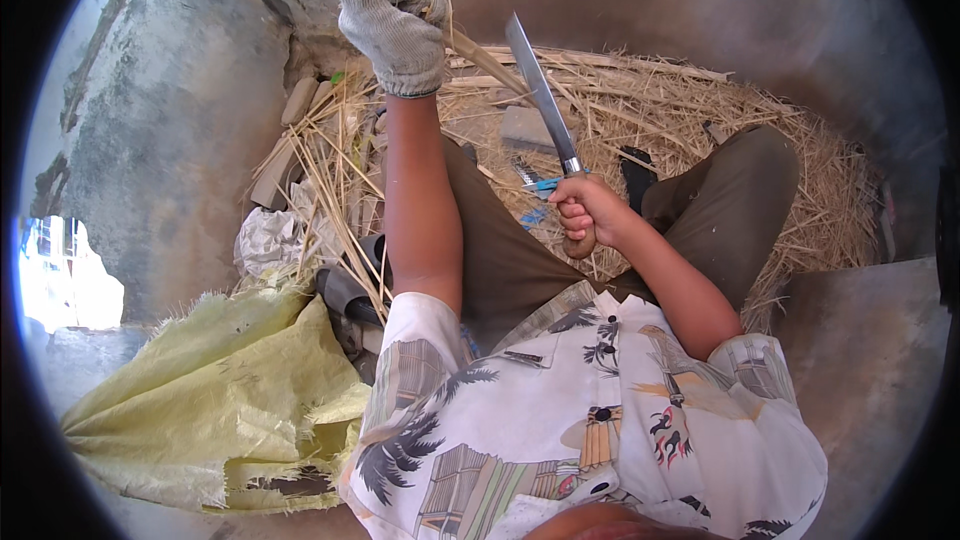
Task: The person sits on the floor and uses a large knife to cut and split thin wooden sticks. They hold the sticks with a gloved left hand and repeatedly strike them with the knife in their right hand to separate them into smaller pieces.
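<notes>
From where I'm standing, the person is sitting with knees spread and holding the left arm out straight. The left hand [395,35], wearing a pale knitted glove, is closing its fingers around a long pale strip [490,62], with the thumb sticking up. The strip is running from the upper left through that fist and slanting down towards the knife [557,125]; I can't tell whether the two are touching. The bare right hand [588,212] is wrapping tightly around the knife's wooden handle, in front of the lap, and the long blade is pointing up and away, tilting a little left. Beyond the knees, a heap of straw-coloured shavings [690,125] is covering the ground, and a grey block [528,128] is lying among them. A frayed yellow sack [215,390] is spreading at the person's left, beneath some crumpled white sheeting [268,243].
</notes>
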`<control>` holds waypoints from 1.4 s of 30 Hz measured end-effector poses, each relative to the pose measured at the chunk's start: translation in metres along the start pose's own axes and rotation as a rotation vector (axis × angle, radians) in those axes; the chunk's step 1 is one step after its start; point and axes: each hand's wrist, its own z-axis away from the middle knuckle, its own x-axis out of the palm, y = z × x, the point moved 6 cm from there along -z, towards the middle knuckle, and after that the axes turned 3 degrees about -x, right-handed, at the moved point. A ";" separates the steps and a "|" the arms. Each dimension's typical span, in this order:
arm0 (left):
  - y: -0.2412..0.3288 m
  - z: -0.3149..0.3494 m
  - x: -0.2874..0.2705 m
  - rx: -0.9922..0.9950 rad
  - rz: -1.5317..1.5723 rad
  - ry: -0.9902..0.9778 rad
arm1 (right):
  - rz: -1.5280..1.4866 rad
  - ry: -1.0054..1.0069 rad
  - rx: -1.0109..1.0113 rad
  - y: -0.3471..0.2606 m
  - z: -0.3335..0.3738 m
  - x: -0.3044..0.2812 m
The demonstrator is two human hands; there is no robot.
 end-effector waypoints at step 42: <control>0.027 0.004 -0.018 0.109 -0.185 -0.005 | 0.803 0.500 -0.910 -0.053 0.000 0.023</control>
